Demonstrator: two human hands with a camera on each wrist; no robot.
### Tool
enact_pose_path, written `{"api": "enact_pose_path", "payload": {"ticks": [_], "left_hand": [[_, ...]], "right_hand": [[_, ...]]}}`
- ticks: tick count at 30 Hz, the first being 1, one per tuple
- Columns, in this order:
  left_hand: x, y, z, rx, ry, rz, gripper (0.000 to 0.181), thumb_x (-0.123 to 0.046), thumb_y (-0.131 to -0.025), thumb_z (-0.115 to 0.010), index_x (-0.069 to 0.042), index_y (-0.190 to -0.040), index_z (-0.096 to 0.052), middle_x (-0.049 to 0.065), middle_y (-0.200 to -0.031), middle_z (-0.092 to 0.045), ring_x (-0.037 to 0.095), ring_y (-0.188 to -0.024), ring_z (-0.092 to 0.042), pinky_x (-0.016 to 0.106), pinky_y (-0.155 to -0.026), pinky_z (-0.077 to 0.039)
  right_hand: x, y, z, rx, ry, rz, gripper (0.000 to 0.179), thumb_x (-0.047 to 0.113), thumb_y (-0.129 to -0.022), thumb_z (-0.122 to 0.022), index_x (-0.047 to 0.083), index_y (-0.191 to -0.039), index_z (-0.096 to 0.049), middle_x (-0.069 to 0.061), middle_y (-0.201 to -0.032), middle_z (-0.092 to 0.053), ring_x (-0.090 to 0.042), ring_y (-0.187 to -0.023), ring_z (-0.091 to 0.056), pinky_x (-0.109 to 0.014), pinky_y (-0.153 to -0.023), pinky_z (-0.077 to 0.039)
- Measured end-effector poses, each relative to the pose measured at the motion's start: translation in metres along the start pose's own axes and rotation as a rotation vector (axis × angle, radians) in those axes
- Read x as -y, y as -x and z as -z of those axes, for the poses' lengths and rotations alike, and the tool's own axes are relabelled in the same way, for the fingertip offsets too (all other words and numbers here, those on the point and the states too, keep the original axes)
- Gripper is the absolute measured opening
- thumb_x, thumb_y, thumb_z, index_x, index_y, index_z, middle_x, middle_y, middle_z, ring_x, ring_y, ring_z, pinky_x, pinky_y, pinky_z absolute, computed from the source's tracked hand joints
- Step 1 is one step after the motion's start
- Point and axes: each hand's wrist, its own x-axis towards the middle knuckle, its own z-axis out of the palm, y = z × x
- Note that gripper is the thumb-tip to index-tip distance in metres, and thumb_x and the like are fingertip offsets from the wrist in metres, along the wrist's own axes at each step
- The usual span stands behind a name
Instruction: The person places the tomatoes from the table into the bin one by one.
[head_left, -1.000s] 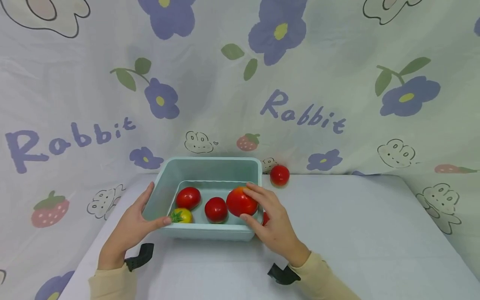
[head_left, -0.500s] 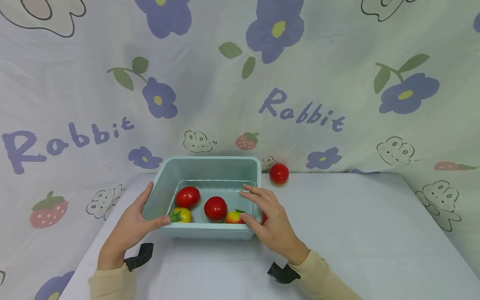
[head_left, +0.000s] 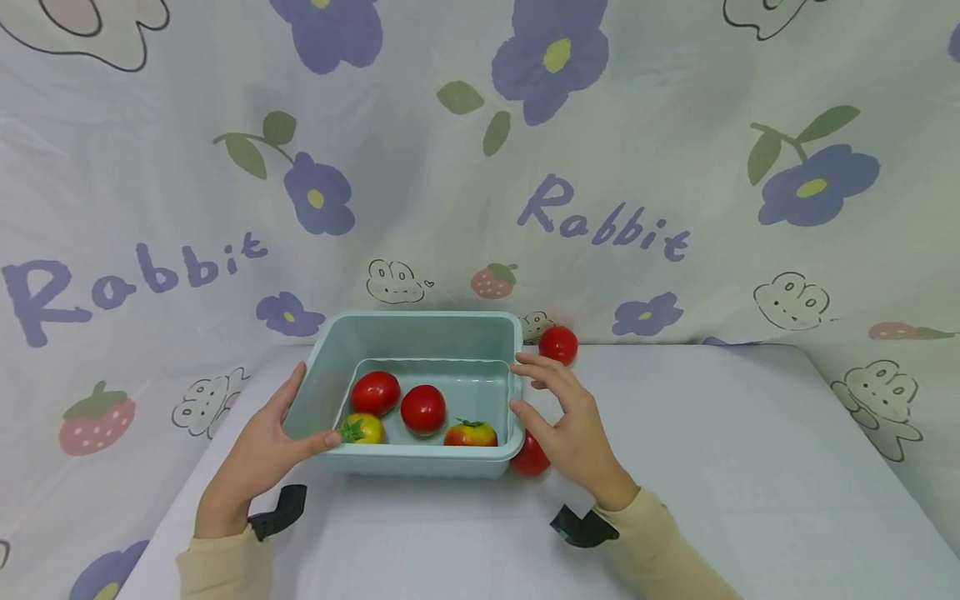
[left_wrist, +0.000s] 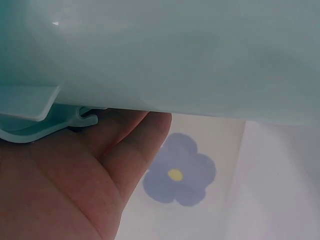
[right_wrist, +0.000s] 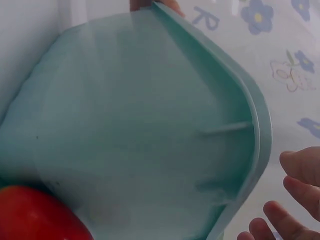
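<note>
White tabletop (head_left: 697,467) bears a bin (head_left: 420,464) between hands (head_left: 262,454) (head_left: 576,433).

The left hand (head_left: 264,454) holds a bin (head_left: 420,464) containing 4 tomatoes (head_left: 423,411), the right hand (head_left: 576,437) beside it.

A pale backdrop cloth (head_left: 420,208) with purple flowers (head_left: 322,217), strawberries (head_left: 492,285) and "Rabbit" lettering (head_left: 602,227) behind a white tabletop (head_left: 727,492).

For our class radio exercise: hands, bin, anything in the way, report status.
Left hand grips bin; right hand empty beside it. Four fruits inside. Possibly in the way: red fruit outside, front right.
</note>
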Motion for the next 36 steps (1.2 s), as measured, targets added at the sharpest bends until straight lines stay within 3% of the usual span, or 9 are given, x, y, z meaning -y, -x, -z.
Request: {"api": "enact_pose_path", "payload": {"ticks": [4, 11, 15, 22, 36], "left_hand": [[0.0, 0.0, 0.0, 0.003, 0.007, -0.003, 0.103, -0.034, -0.078, -0.073, -0.023, -0.15, 0.0, 0.017, -0.153, -0.013, 0.046, -0.131, -0.024, 0.071, -0.092, -0.027], [-0.001, 0.0, 0.0, -0.001, 0.002, -0.002, 0.103, -0.035, -0.078, -0.073, -0.022, -0.15, 0.0, 0.019, -0.153, -0.013, 0.047, -0.13, -0.024, 0.072, -0.092, -0.027], [-0.001, 0.0, 0.0, -0.001, -0.001, -0.001, 0.103, -0.035, -0.078, -0.073, -0.022, -0.15, 0.0, 0.019, -0.152, -0.013, 0.047, -0.13, -0.024, 0.072, -0.092, -0.027], [0.0, 0.0, 0.0, -0.001, 0.001, -0.005, 0.103, -0.034, -0.078, -0.073, -0.022, -0.15, 0.0, 0.018, -0.153, -0.013, 0.047, -0.13, -0.024, 0.072, -0.092, -0.026], [0.003, -0.002, -0.001, 0.002, 0.018, -0.016, 0.102, -0.033, -0.078, -0.073, -0.023, -0.15, -0.001, 0.016, -0.153, -0.011, 0.046, -0.132, -0.023, 0.071, -0.093, -0.026]], "right_hand": [[0.001, -0.002, 0.005, -0.016, -0.026, -0.023, 0.044, 0.009, -0.084, -0.066, 0.012, -0.126, -0.054, -0.002, -0.133, -0.049, -0.013, -0.118, -0.047, -0.035, -0.088, -0.05], [0.018, -0.007, 0.014, -0.043, -0.063, -0.082, 0.043, 0.0, -0.083, -0.064, -0.001, -0.124, -0.052, -0.018, -0.129, -0.05, -0.029, -0.113, -0.051, -0.048, -0.085, -0.05], [0.01, -0.008, 0.015, -0.039, -0.056, -0.129, 0.043, 0.002, -0.085, -0.064, 0.003, -0.126, -0.053, -0.015, -0.126, -0.052, -0.033, -0.11, -0.052, -0.05, -0.085, -0.05], [-0.024, -0.002, 0.012, 0.037, 0.008, -0.245, 0.048, 0.021, -0.086, -0.066, 0.018, -0.131, -0.048, 0.001, -0.126, -0.051, -0.024, -0.11, -0.052, -0.042, -0.085, -0.051], [-0.042, 0.004, 0.016, 0.217, -0.004, -0.41, 0.05, 0.034, -0.086, -0.065, 0.024, -0.132, -0.048, 0.002, -0.13, -0.05, -0.024, -0.112, -0.051, -0.039, -0.085, -0.052]]}}
